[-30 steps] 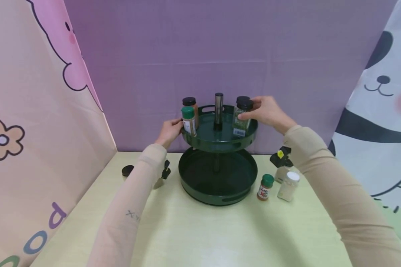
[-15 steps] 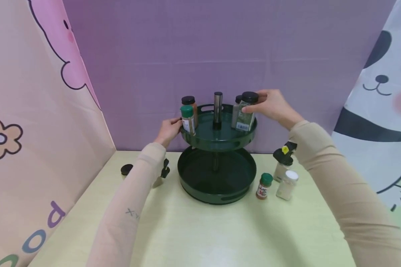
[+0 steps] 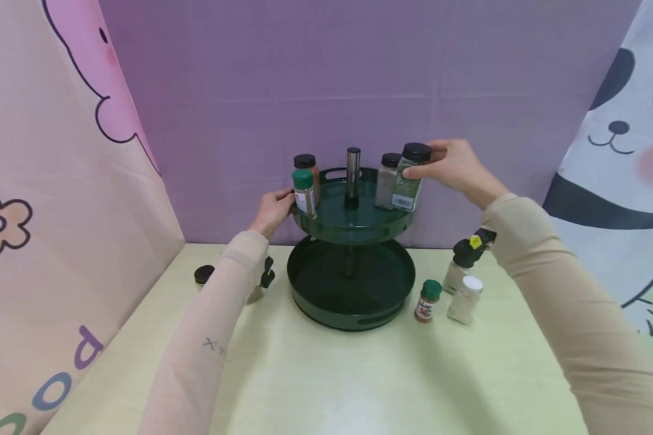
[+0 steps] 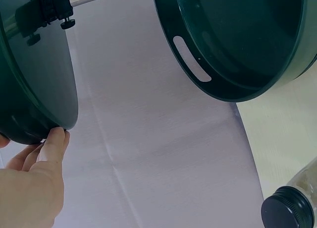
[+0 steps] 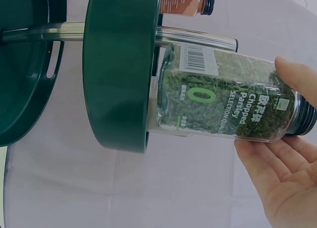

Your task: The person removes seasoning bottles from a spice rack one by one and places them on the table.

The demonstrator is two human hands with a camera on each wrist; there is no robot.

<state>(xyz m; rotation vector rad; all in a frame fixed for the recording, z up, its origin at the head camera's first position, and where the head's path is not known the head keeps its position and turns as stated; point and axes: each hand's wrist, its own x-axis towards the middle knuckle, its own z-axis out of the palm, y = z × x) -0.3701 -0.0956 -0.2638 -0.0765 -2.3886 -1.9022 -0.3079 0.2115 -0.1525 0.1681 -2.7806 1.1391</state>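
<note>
My right hand [image 3: 457, 166] holds a clear jar of chopped parsley [image 5: 223, 96] between thumb and fingers, near its black lid. The jar leans slightly, its base right at the right rim of the upper tray [image 3: 354, 232] of a dark green two-tier rack. Just behind it stands a black-lidded jar of greyish powder [image 3: 384, 188]. At the opposite side, my left hand [image 3: 272, 211] grips the upper tray's edge, fingers [image 4: 52, 146] against its underside. A green-lidded spice jar [image 3: 306, 202] and a black-lidded reddish one [image 3: 316, 181] stand on the tray near that hand.
The lower tray [image 3: 354, 320] sits on the pale table. Right of it stand a small green-lidded red-labelled jar [image 3: 425, 308], a white-lidded jar [image 3: 464, 305] and another pale jar [image 3: 453, 278]. A black-lidded jar [image 3: 204, 275] is partly behind the left sleeve.
My right hand has moved the parsley jar right and slightly up, from in front of the grey jar to the tray's right rim, uncovering the grey jar. My left hand keeps its grip.
</note>
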